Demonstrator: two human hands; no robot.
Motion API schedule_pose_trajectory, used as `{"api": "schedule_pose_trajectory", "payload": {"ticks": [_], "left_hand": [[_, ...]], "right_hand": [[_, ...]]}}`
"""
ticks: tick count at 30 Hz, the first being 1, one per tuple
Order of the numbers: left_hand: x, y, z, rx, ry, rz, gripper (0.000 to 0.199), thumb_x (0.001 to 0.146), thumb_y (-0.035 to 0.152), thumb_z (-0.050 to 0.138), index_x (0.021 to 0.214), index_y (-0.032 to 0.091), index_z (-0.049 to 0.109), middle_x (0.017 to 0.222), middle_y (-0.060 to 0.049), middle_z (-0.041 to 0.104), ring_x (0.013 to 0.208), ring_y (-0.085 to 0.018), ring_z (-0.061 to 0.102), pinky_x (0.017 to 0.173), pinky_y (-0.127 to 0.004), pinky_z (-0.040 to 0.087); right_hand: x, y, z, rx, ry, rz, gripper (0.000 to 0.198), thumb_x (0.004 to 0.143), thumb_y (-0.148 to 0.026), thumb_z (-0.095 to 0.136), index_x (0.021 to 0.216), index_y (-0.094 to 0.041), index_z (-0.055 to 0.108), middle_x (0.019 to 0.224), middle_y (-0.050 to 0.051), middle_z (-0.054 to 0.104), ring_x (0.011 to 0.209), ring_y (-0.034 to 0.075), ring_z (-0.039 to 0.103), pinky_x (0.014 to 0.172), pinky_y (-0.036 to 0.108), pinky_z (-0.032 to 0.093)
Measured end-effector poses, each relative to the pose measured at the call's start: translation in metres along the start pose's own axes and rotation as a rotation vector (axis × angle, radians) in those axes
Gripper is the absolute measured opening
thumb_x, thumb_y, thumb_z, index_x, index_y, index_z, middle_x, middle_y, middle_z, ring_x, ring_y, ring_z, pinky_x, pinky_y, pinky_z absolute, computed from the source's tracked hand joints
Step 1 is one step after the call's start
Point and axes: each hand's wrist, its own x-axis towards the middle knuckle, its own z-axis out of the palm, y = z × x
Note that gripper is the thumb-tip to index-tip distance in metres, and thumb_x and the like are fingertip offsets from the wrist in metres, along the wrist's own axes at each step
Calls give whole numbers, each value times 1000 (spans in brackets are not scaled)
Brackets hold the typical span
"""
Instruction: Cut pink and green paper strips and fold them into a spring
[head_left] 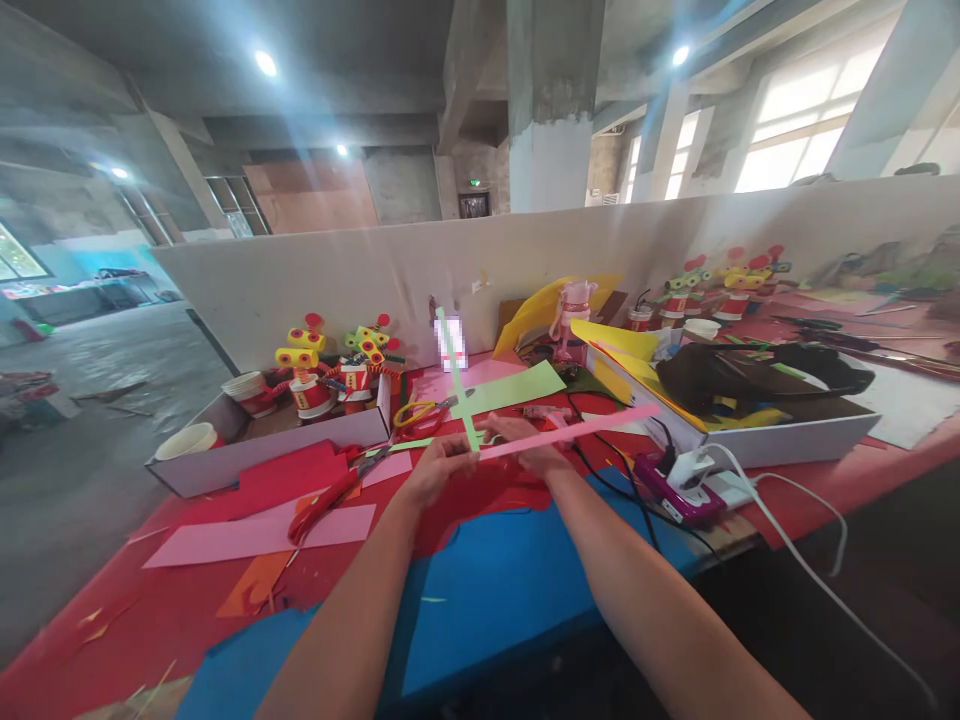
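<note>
Two narrow paper strips meet end to end at a corner in front of me. The light green paper strip points up and away, while the pink paper strip stretches out to the right. My left hand is closed, its fingertips pinching the corner where both strips meet. My right hand is closed at the pink strip near that corner; its fingertips are partly hidden. Yellow-handled scissors and a wider green paper sheet lie just beyond my hands. Red-handled scissors rest to the left.
At the left, a white box holds paper-cup figures. On the right stand another box and a purple power strip with trailing cables. A pink bottle stands behind. Blue paper covers the near edge.
</note>
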Motion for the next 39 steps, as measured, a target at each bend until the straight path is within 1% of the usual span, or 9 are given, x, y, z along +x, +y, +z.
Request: {"api": "schedule_pose_trajectory", "payload": {"ticks": [3, 6, 10, 16, 23, 27, 31, 35, 39], "left_hand": [[-1, -1, 7, 17, -24, -36, 20, 61, 31, 75, 60, 15, 62, 54, 0, 53, 50, -9, 44, 52, -24, 34], [-1, -2, 9, 11, 10, -83, 16, 59, 28, 73, 60, 16, 62, 52, 2, 51, 47, -9, 41, 48, -23, 32], [-1, -1, 8, 2, 28, -150, 18, 57, 26, 73, 56, 17, 58, 48, 2, 49, 45, -9, 42, 46, -23, 32], [-5, 3, 5, 5, -156, -162, 21, 58, 29, 75, 56, 17, 58, 48, 1, 52, 46, -10, 44, 48, -24, 33], [-8, 3, 3, 5, -311, -199, 18, 59, 29, 76, 58, 16, 64, 48, -1, 55, 47, -12, 47, 50, -25, 32], [-7, 1, 0, -4, -343, -197, 17, 59, 29, 76, 58, 16, 65, 49, -2, 56, 46, -12, 47, 50, -25, 32], [-8, -1, -2, -21, -346, -212, 17, 60, 28, 75, 57, 16, 64, 49, -2, 56, 46, -12, 47, 50, -26, 33], [-8, 0, -3, -16, -323, -203, 18, 59, 28, 77, 58, 15, 64, 50, -2, 57, 47, -12, 49, 52, -25, 35], [-5, 2, -6, -76, -131, -72, 23, 59, 31, 81, 59, 15, 63, 53, -1, 59, 51, -11, 51, 55, -24, 36]], "right_hand": [[-11, -3, 16, -15, -154, 31, 41, 66, -56, 72, 75, -16, 72, 56, -1, 62, 53, 13, 53, 51, 23, 41], [-13, -7, 19, -63, -193, -2, 40, 66, -56, 72, 67, -16, 70, 52, -3, 57, 55, 12, 51, 54, 22, 39], [-7, -4, 13, -140, -68, -34, 43, 69, -59, 67, 59, -17, 68, 44, -6, 47, 47, 10, 42, 46, 22, 30], [7, -2, -9, 45, 145, -65, 42, 61, -58, 74, 59, -17, 68, 47, -4, 50, 44, 8, 42, 47, 23, 37], [31, -29, -59, 104, 267, -35, 49, 52, -59, 81, 70, -14, 71, 43, -8, 42, 38, 6, 39, 38, 22, 41], [45, -49, -81, -14, 339, -149, 43, 54, -55, 83, 61, -16, 68, 48, -5, 48, 39, 4, 37, 37, 22, 43], [53, -64, -89, -12, 364, -210, 34, 62, -47, 81, 56, -17, 64, 50, -4, 52, 41, 5, 36, 43, 24, 46], [53, -69, -91, 165, 500, -241, 27, 73, -41, 73, 75, -15, 69, 53, -5, 52, 43, 5, 36, 49, 23, 46], [47, -51, -80, 337, 561, -204, 32, 76, -47, 68, 89, -18, 67, 60, -4, 60, 43, 6, 44, 50, 23, 49]]}}
